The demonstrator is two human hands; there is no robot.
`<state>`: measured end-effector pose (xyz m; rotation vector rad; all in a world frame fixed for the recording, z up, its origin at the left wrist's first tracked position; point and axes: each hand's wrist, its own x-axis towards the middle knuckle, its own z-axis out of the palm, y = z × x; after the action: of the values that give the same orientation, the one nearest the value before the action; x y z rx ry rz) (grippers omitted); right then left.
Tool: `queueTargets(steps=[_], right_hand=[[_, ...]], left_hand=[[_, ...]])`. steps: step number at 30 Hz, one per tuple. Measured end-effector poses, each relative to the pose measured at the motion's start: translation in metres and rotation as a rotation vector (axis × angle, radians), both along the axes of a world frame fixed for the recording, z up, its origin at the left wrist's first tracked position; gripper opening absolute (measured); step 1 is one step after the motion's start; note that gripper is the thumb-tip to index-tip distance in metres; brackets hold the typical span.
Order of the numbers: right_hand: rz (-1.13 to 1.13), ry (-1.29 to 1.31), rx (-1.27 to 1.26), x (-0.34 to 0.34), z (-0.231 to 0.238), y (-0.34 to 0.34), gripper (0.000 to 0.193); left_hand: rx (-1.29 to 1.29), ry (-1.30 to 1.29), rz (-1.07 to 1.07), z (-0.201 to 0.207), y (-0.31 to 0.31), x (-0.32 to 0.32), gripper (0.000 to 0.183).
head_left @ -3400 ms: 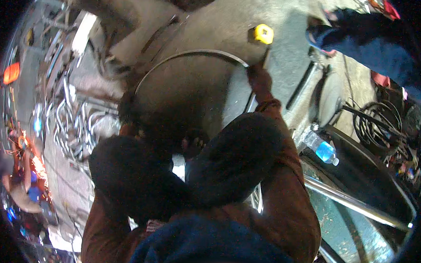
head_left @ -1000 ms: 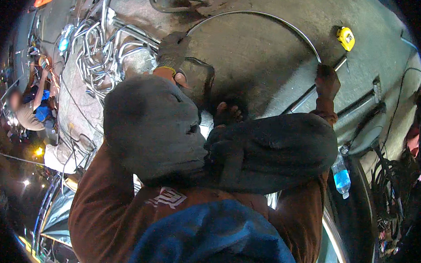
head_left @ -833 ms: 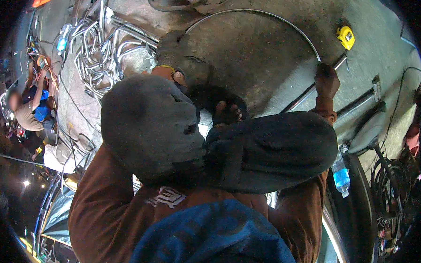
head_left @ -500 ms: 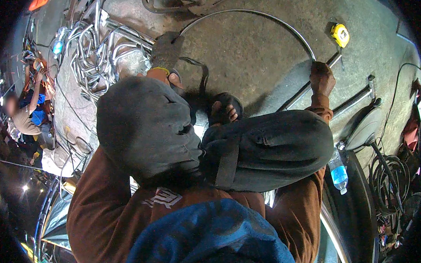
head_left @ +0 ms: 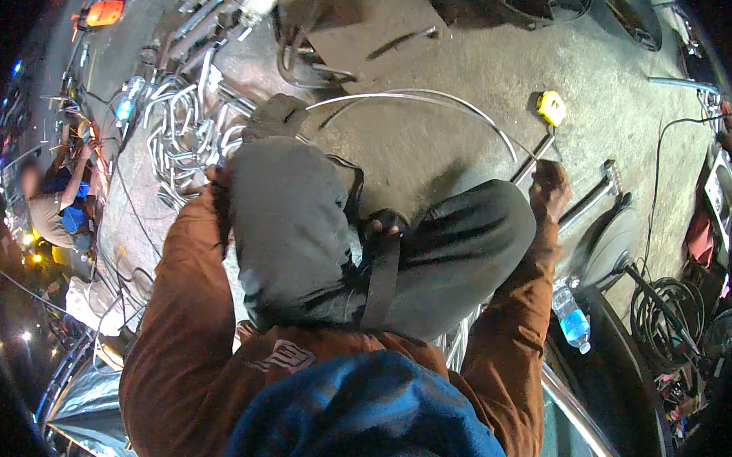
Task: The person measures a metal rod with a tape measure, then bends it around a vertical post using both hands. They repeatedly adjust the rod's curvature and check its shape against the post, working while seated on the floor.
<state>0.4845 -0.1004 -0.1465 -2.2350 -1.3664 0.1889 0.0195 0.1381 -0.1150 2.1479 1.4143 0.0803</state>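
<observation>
A thin, bright curved metal rod (head_left: 417, 97) arches over the floor between my hands. My left hand (head_left: 274, 118), in a dark grey glove, is closed at its left end; my left knee hides the wrist. My bare right hand (head_left: 550, 189) is closed at the right end, beyond my right knee. A second curved line crosses close to the rod; whether it lies on the floor below, I cannot tell. Beside my right hand a straight metal tube (head_left: 534, 157) lies on the floor. A yellow tape measure (head_left: 551, 108) sits past it.
Bent metal tubes (head_left: 186, 131) are heaped at the left. A water bottle (head_left: 572, 321) and a round-based stand (head_left: 614, 246) are at my right, with coiled black cable (head_left: 668, 319) beyond. At far left, another person (head_left: 52, 211) works near sparks.
The picture has shifted, showing more of the far floor. The curved rod and both hands appear lower in it, and a second curve now shows beside the rod. Both hands stay closed.
</observation>
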Motion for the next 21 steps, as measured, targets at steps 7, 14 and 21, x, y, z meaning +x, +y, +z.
queueTargets(steps=[7, 14, 21], right_hand=[[-0.109, 0.577, 0.192, -0.026, 0.122, 0.002, 0.019], [0.079, 1.32, 0.118, -0.106, 0.181, 0.016, 0.047], [0.098, 0.809, 0.459, -0.138, 0.23, 0.066, 0.032]], left_hand=[[-0.033, -0.731, 0.205, 0.178, 0.056, 0.016, 0.025], [-0.162, -1.772, 0.194, 0.245, 0.07, 0.072, 0.017], [-0.014, -1.746, 0.224, 0.258, 0.068, 0.116, 0.016]])
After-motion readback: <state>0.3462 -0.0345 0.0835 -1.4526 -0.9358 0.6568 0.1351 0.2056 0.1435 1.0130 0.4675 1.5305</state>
